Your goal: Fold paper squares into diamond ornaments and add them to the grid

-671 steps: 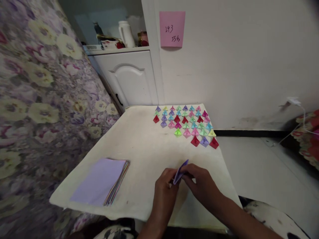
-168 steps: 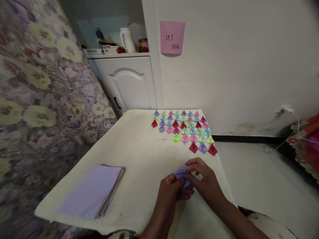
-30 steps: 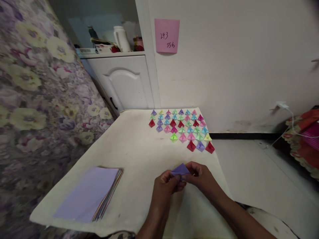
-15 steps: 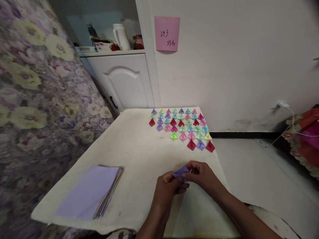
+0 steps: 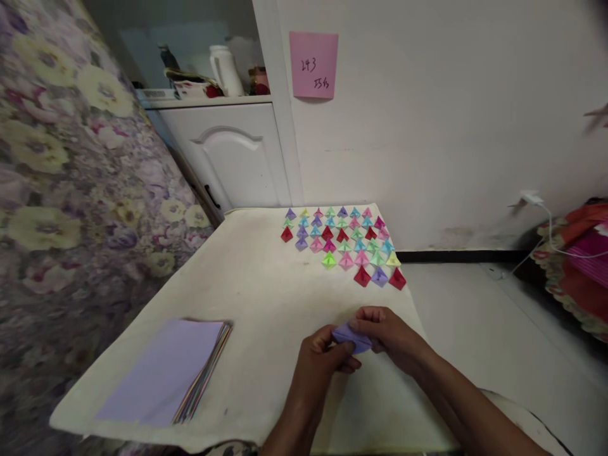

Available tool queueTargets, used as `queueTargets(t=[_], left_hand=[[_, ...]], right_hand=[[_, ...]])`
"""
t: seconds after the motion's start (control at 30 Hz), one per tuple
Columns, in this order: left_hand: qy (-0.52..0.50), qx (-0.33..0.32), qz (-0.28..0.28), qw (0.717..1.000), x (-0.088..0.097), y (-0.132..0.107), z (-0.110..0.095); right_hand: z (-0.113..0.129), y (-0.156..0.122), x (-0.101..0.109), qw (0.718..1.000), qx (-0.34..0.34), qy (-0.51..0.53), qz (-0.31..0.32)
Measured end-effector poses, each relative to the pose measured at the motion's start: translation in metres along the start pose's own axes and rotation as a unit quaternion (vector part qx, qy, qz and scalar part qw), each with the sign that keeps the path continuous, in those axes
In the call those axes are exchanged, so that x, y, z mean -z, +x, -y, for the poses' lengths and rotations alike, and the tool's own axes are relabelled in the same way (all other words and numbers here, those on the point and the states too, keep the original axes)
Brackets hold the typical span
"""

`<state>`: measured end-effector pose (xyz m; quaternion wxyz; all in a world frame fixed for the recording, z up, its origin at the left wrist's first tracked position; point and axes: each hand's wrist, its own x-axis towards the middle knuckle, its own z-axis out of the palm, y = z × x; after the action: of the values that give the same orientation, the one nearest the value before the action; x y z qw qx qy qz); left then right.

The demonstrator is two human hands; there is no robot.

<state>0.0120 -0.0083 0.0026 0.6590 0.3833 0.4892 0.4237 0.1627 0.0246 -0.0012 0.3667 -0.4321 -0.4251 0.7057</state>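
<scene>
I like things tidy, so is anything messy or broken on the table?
Nothing broken or spilled. The little folded shapes sit in neat rows; only the paper stack is slightly fanned along its right edge.

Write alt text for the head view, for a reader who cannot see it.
A left hand and a right hand pinch a small folded lilac paper piece over a cream table. Rows of multicoloured folded paper shapes lie at its far side; a stack of coloured paper sheets lies near left.

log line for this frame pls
left hand: pinching lilac folded paper | right hand: same paper | paper stack: near left | folded pieces: rows at far edge
</scene>
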Motion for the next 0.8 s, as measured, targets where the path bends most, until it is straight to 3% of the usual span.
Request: queueTargets(t=[0.23,0.43,0.8], left_hand=[[0.015,-0.032,0.025,0.999,0.0042,0.0015,0.0013],[-0.005,-0.068,0.005,0.998,0.0040,-0.0005,-0.0014],[-0.036,-0.050,-0.003,0.998,0.0048,0.0023,-0.0027]], right_hand=[[-0.0086,0.0010,0.0014,0.995,-0.040,0.082,0.033],[-0.0074,-0.0022,0.0007,0.995,-0.045,0.086,0.035],[-0.0088,-0.0030,-0.0029,0.995,-0.042,0.085,0.036]])
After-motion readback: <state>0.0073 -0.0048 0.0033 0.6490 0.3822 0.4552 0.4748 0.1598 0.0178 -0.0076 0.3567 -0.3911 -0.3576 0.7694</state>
